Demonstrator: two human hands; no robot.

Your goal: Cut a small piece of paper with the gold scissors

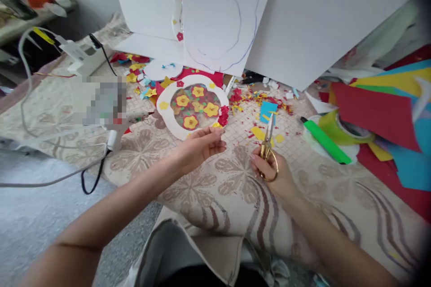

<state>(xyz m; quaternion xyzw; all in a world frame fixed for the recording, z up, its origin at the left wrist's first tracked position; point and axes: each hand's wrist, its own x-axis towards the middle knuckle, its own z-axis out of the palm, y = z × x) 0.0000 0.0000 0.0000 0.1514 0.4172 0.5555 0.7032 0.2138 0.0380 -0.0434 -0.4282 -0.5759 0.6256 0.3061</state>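
My right hand (pixel 274 172) is closed around gold-handled scissors (pixel 266 143), whose blades point away from me. Just beyond their tips lie a blue paper piece (pixel 268 111) and yellow scraps (pixel 258 133). My left hand (pixel 204 148) has its fingers curled together at the lower right edge of a white paper frame (pixel 171 128). A bit of yellow shows by its fingertips, but I cannot tell whether they hold it. The frame has a clear middle with yellow paper flowers (pixel 197 92) on it, and a red flower cluster (pixel 223 115) sits on its right rim.
White boards (pixel 303 18) stand at the back, one sheet (pixel 215 22) with drawn outlines. To the right are a green marker (pixel 328 142), a tape roll (pixel 350 128) and coloured paper (pixel 377 112). Red and yellow snippets (pixel 252 98) litter the cloth. Cables and a power strip (pixel 84 58) lie left.
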